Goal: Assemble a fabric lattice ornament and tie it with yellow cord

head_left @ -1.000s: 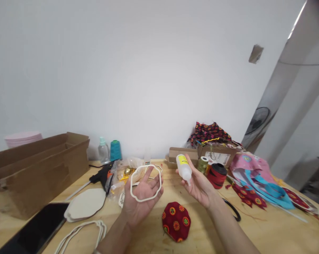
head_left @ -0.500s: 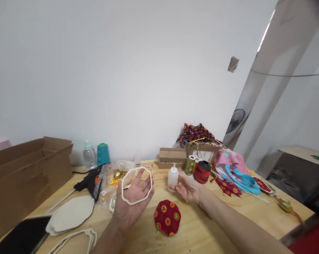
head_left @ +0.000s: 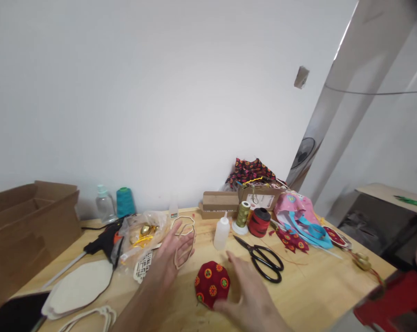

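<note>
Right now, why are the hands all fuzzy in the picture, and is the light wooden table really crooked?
In the head view, the left hand and right hand look blurred, probably from moving, while the black-handled scissors stay sharp; in that view, the light wooden table seems slanted, perhaps from the tilted wide-angle camera; the white wall shows soft, even light.

Wooden table layout around the stuffed fabric piece
Scissors lie at three o'clock, a squeeze bottle stands at one, a glue gun lies at ten, stacked cutouts at nine; thread spools stand behind the scissors.
</note>
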Demonstrator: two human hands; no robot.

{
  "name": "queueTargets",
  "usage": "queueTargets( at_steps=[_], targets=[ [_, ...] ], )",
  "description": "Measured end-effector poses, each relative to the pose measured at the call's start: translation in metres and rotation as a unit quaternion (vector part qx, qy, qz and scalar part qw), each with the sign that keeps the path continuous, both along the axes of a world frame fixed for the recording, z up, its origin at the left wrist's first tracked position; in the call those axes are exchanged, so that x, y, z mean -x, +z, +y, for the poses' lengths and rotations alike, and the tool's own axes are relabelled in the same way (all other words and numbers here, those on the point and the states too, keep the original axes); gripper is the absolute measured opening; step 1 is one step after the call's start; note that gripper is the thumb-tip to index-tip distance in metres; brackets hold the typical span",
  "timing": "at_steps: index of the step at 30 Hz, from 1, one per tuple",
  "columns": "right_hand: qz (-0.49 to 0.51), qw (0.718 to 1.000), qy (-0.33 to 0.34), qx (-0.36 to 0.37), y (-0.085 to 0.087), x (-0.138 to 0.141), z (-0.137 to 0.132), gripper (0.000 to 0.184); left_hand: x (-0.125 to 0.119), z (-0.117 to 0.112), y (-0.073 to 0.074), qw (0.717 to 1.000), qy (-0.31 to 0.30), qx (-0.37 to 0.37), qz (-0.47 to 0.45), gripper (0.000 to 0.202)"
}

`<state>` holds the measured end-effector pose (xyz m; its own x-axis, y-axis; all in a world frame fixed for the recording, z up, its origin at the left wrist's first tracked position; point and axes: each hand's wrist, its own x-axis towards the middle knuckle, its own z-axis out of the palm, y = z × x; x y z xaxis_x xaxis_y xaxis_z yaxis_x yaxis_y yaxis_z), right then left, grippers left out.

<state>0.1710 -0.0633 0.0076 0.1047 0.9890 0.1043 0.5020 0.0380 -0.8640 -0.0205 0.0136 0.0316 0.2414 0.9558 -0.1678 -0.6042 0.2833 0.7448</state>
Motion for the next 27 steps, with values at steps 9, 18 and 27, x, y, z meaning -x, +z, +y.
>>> queueTargets(
  at_steps=[9, 18, 27],
  targets=[
    [-0.174, 0.959, 0.207, -0.082, -0.007, 0.015, 0.006, 0.081, 0.002, -0.061, 0.017, 0.939, 0.112, -0.148, 0.289, 0.074],
    [-0.056, 0.98, 0.14, -0.133, -0.011, 0.003, -0.007, 0.039, -0.012, -0.101, -0.013, 0.873, 0.219, -0.122, 0.419, 0.079],
    [-0.137, 0.975, -0.01, -0.174, -0.077, 0.037, -0.034, 0.036, -0.032, -0.093, -0.02, 0.913, 0.193, -0.104, 0.345, 0.08]
  ],
)
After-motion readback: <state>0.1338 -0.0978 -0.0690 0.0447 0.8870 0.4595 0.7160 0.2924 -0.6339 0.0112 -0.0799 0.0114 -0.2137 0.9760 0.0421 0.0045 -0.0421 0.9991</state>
